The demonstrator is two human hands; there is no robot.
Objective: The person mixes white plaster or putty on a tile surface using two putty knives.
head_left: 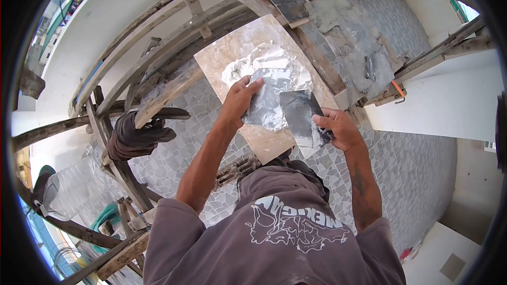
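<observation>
My left hand (pixel 238 100) is closed on a flat grey spreader plate (pixel 269 100) smeared with white paste, thumb on top. Between the thumb and fingers of my right hand (pixel 339 129) is a darker, square-edged spreader plate (pixel 298 112), with white residue near its lower end. The dark plate's upper left edge overlaps the grey one. Both plates are over a beige marbled board (pixel 224 59), where a heap of white paste (pixel 264 55) lies beyond the plates. My fingers beneath the plates are mostly hidden.
Wooden poles (pixel 153 37) form a frame at left, with a dark cloth (pixel 134 136) draped over one. A grey, paste-crusted sheet (pixel 348 34) lies at upper right, near an orange rod (pixel 398 88). Far below is a stone-patterned floor (pixel 401 179).
</observation>
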